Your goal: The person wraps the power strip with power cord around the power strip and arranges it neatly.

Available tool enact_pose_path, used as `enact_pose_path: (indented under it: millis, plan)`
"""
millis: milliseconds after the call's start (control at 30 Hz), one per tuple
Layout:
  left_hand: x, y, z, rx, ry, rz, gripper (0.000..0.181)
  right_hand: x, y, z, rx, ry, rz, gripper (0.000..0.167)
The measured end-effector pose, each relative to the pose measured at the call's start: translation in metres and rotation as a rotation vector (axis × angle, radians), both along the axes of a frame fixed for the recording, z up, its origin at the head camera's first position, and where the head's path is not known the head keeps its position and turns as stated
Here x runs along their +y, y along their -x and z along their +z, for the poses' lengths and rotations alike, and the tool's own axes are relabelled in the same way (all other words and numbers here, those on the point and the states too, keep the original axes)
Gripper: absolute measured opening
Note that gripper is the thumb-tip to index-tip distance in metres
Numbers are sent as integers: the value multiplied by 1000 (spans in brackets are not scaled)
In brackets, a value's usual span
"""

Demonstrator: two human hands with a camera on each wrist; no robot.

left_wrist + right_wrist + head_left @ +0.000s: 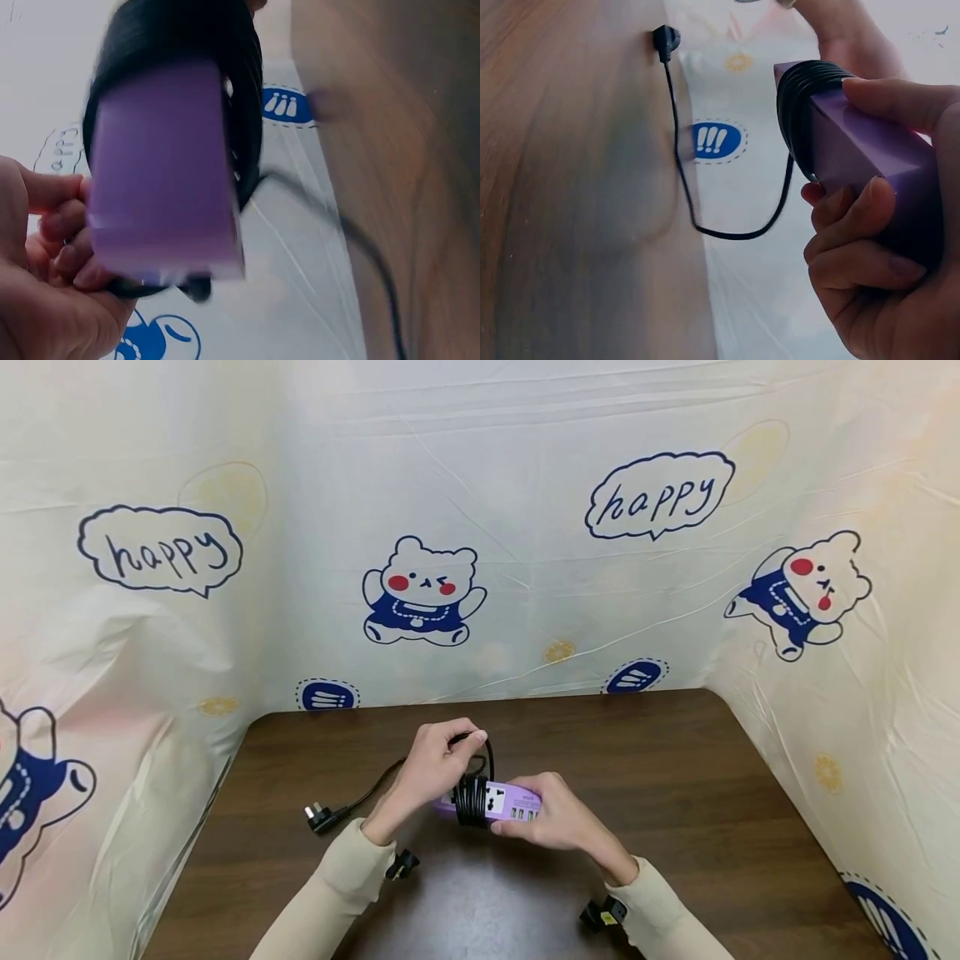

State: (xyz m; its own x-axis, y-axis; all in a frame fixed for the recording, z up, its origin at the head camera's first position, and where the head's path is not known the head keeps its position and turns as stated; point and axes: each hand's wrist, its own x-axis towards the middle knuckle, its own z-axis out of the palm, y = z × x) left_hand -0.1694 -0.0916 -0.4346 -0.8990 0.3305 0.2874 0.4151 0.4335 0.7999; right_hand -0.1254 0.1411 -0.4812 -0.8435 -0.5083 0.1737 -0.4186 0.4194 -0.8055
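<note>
A purple power strip point(521, 797) with white sockets and several USB ports is held up over the table by my right hand point(558, 814), thumb on one side and fingers curled round the other. Its black cord point(471, 802) is wound in several turns round the strip's left part. Above those turns, my left hand point(438, 764) pinches a loop of the cord between thumb and fingers. From there the loose end runs left to a black plug point(322, 818) on the table. The left wrist view shows the strip's plain purple end point(165, 172) close up, slightly blurred.
The dark brown wooden table point(675, 760) extends around both hands. Behind it and at both sides hangs a pale printed curtain point(525, 560) with bears and lettering. Small black wrist cameras point(603, 913) sit by both sleeves.
</note>
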Motion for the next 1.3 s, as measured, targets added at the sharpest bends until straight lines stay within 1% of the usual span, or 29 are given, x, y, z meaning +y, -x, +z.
enact_pose_path:
  millis: [167,333,467,600,733,967,1300]
  plan:
    - [3,-3,-2,63,58,11,20,0,6,-6,-40,-38,-24,31]
    - [2,-4,-1,122,174,-8,18,4,8,-8,-78,-52,-12,31]
    - [3,-8,0,158,267,-5,19,6,9,-9,-98,-70,-18,30]
    - [5,-11,0,183,317,8,19,7,11,-10,-116,-85,-44,30]
    - [7,-15,-1,199,337,29,16,8,14,-9,-126,-102,-86,31]
    - [12,-22,-5,231,342,55,16,6,18,-9,-128,-105,-189,32]
    - [17,-30,-12,245,330,89,18,5,17,-10,-142,-82,-246,32]
